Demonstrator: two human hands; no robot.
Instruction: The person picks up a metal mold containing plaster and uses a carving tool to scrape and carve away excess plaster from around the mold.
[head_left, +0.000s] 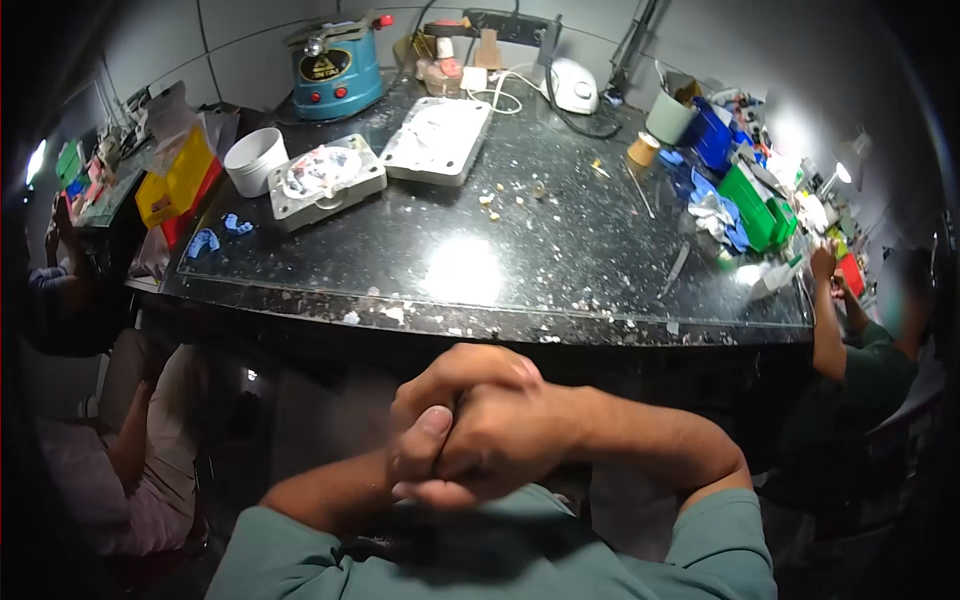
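My left hand (420, 400) and my right hand (515, 430) are clasped together in front of my chest, just short of the bench's front edge. Fingers of the left wrap over the right, and both hands are closed around each other. No object shows between them, though the inside of the clasp is hidden. Beyond them on the black bench (370, 260) are two metal flasks, one with a pinkish, blotched filling (322, 172) and one with a white filling (436, 135). Small blue pieces (204, 242) lie at the left.
A white tub (256, 160) and teal machine (337, 75) stand at back left. A knife (675, 270), green bin (755, 208) and blue bin (710, 135) are at right. One person's arm (828, 330) is at far right; another person (120, 450) sits left.
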